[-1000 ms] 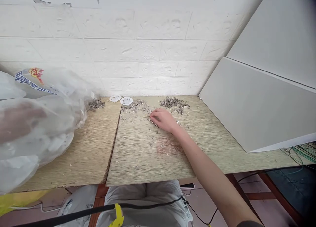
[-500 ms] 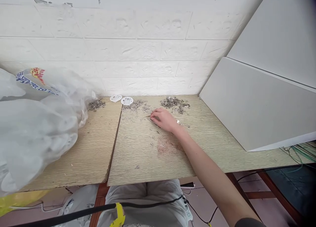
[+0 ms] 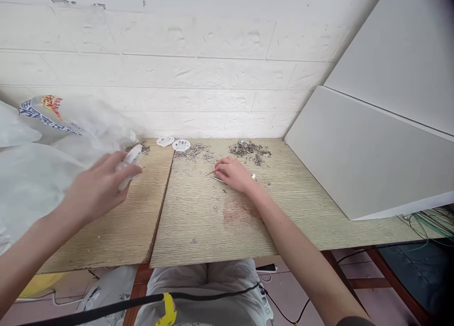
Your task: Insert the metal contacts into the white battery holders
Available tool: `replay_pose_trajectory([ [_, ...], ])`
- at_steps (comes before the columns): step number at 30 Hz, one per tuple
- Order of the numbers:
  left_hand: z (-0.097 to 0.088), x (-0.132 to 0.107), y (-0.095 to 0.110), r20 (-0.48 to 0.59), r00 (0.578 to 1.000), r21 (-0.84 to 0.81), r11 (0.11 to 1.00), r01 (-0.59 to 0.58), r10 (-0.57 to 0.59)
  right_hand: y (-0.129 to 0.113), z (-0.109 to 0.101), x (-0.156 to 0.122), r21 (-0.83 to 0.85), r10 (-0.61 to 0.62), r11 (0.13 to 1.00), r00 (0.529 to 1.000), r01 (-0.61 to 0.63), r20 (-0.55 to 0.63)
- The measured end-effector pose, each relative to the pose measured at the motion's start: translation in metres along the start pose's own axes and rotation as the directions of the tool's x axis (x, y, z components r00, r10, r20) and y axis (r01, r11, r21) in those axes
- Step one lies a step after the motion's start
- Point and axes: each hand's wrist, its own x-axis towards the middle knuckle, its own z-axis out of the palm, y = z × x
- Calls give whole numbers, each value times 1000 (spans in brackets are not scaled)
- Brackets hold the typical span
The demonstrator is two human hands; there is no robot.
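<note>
over left part of surface, beside plastic bag, my left hand grips white pieces. my right hand pinches thin metal tool, near metal bits. step looks like getting pieces ready; next move calls, i judge, for steady set-down. pieces look pale, thin, rounded, partly translucent; exact count hidden in my grip.
</note>
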Motion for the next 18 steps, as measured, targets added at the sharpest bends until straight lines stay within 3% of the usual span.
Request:
replay_pose_trajectory([
  [3,8,15,10,192,981,49,998,-44,34,0,-1,0,2,6,1000,1000,-6,6],
  [5,9,18,11,238,971,41,998,-37,27,0,-1,1,7,6,1000,1000,-6,3],
  [14,34,19,5,193,980,-126,992,-27,51,0,1,0,27,8,1000,1000,-8,3],
  [18,19,14,-6,120,986,-227,970,-87,117,-1,-2,0,33,21,999,1000,-22,22],
])
